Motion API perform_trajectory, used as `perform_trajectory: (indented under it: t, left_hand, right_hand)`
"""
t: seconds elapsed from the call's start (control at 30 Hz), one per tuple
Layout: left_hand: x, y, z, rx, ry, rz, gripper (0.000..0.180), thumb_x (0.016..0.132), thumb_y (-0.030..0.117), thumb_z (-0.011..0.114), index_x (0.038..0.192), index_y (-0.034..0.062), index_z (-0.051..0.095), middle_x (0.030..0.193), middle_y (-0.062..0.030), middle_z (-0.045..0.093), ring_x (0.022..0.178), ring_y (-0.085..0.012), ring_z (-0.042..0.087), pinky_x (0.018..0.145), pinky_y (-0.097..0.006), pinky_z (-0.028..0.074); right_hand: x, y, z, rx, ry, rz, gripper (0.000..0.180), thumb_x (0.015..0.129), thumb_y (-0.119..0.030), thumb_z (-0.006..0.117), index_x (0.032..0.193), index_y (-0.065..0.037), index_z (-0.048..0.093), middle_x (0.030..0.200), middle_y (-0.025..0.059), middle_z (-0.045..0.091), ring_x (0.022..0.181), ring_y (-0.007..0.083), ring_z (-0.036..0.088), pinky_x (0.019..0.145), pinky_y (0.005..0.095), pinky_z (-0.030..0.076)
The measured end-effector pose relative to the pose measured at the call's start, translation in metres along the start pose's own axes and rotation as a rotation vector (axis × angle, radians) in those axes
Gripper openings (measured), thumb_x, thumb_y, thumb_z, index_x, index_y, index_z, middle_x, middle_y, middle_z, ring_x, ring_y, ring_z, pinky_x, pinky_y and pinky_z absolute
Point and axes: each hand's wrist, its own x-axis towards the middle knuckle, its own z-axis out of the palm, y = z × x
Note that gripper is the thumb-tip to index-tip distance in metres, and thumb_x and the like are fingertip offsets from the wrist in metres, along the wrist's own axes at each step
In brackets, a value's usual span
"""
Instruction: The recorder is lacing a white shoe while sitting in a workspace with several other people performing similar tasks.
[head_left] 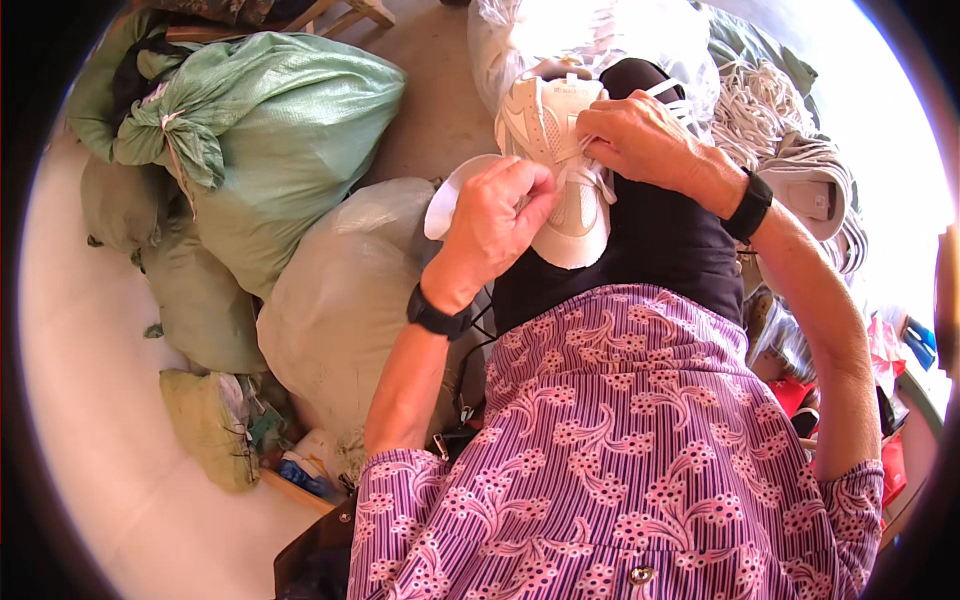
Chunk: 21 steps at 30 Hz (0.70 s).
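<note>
A white and cream sneaker (580, 225) rests on my lap, its toe toward me and its tongue upright at the far end. White shoelace (592, 178) crosses its front. My right hand (645, 140) is closed in a pinch on the lace at the shoe's right side, and a loose lace end (665, 88) shows beyond the knuckles. At the shoe's left side my left hand (495, 215) has its thumb and forefinger pressed together; whatever lies between them is hidden. A smooth white rounded piece (447, 205) shows just behind the left hand, partly covered by it.
Left of me stand a tied green woven sack (290, 130) and a pale stuffed bag (345, 285). A heap of white laces (760, 115) lies at the right, above stacked pale shoes (815, 195). A clear plastic bag (620, 30) is beyond my knees.
</note>
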Motion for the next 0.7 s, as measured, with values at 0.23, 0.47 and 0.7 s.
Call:
perform_trajectory:
  t: [0.23, 0.47, 0.7]
  left_hand:
    - [-0.001, -0.002, -0.004, 0.031, -0.007, -0.103, 0.01, 0.077, -0.004, 0.067, 0.087, 0.0002, 0.065, 0.078, -0.0061, 0.06, 0.065, -0.011, 0.055, 0.059, -0.025, 0.046]
    - [0.01, -0.022, 0.019, -0.015, 0.376, 0.052, 0.012, 0.077, -0.004, 0.069, 0.086, 0.0021, 0.066, 0.081, -0.0074, 0.059, 0.068, -0.019, 0.06, 0.06, -0.028, 0.048]
    - [0.002, -0.036, 0.046, 0.044, 0.518, 0.145, 0.009, 0.083, 0.001, 0.067, 0.086, 0.0033, 0.059, 0.089, -0.0071, 0.053, 0.064, -0.0139, 0.05, 0.06, -0.026, 0.043]
  right_hand:
    - [0.003, -0.001, 0.003, 0.0, -0.009, 0.012, 0.01, 0.074, -0.012, 0.056, 0.076, -0.003, 0.06, 0.079, 0.0169, 0.065, 0.075, 0.0377, 0.064, 0.067, 0.0472, 0.05]
    - [0.007, -0.002, -0.002, -0.063, 0.012, 0.048, 0.011, 0.072, -0.012, 0.056, 0.076, -0.003, 0.061, 0.078, 0.0167, 0.065, 0.073, 0.0373, 0.064, 0.066, 0.0481, 0.05]
    - [0.009, 0.021, -0.011, -0.353, 0.136, 0.241, 0.007, 0.074, -0.01, 0.053, 0.078, -0.006, 0.057, 0.077, 0.013, 0.062, 0.072, 0.0379, 0.061, 0.067, 0.048, 0.049]
